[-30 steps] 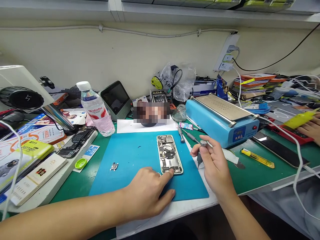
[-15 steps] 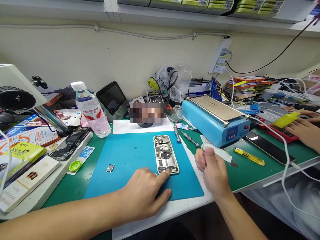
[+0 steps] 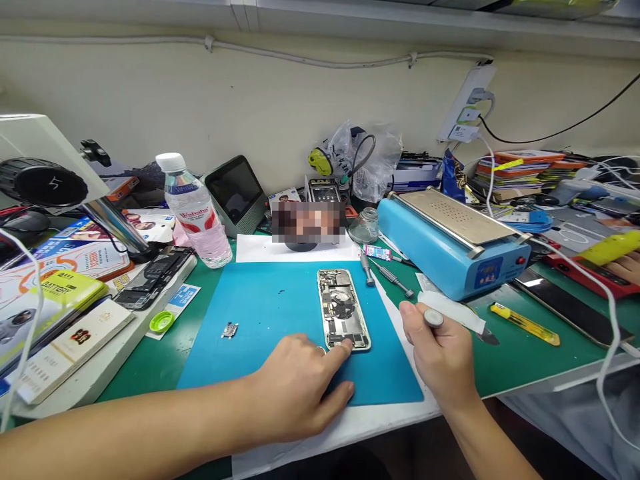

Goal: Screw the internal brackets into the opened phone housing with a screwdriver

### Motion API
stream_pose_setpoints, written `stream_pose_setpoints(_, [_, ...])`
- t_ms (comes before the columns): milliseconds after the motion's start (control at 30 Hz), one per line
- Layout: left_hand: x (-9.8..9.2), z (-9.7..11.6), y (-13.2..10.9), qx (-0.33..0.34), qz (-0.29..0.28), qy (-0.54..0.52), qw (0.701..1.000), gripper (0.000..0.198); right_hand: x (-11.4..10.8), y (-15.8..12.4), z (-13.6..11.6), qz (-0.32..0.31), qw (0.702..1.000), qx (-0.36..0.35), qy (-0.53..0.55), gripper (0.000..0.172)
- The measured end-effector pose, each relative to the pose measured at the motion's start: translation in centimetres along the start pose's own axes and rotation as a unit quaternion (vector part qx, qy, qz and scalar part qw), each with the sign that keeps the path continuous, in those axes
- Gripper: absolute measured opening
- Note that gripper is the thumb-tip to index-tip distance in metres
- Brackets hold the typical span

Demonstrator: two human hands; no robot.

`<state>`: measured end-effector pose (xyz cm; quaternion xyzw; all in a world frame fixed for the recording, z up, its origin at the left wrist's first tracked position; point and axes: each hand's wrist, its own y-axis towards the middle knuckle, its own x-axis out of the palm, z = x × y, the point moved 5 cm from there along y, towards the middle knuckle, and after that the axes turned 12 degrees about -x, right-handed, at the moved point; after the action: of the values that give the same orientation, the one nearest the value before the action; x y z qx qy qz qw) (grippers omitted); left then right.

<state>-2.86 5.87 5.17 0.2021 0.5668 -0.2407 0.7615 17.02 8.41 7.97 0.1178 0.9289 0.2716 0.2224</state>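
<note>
An opened phone (image 3: 345,310) with bare inner parts lies on the blue mat (image 3: 270,293). My left hand (image 3: 305,380) rests at its lower end, index finger stretched onto the phone's bottom edge, thumb apart. To the right of the phone, my right hand (image 3: 443,350) is closed around a screwdriver (image 3: 433,318). Only the round grey end of its handle shows; its shaft is hidden by the fingers. A small metal part (image 3: 230,330) lies on the mat left of the phone. Two grey screwdrivers (image 3: 367,268) lie past the mat's upper right.
A blue heating-plate machine (image 3: 430,250) stands right, near a yellow cutter (image 3: 524,324) and a dark phone (image 3: 570,307). Left are a water bottle (image 3: 197,217), a battery box (image 3: 67,297) and a lamp-like stand (image 3: 117,230). Another person's hand (image 3: 625,268) shows at far right.
The view has shifted, so the scene sits a little further right. My right hand has turned, bringing the screwdriver's end into sight. My left finger stays on the phone.
</note>
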Motion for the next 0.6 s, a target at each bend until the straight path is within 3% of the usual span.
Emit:
stream_pose_setpoints(500, [0.1,-0.1,-0.1,0.003,0.000,-0.004,1.000,0.043,0.3,0.0,0.7,-0.011,1.000,0.018,0.001,0.058])
stream_pose_setpoints(600, [0.2,-0.1,-0.1,0.004,-0.002,-0.003,1.000,0.043,0.8,0.9,0.6,-0.054,0.995,0.069,0.038,0.061])
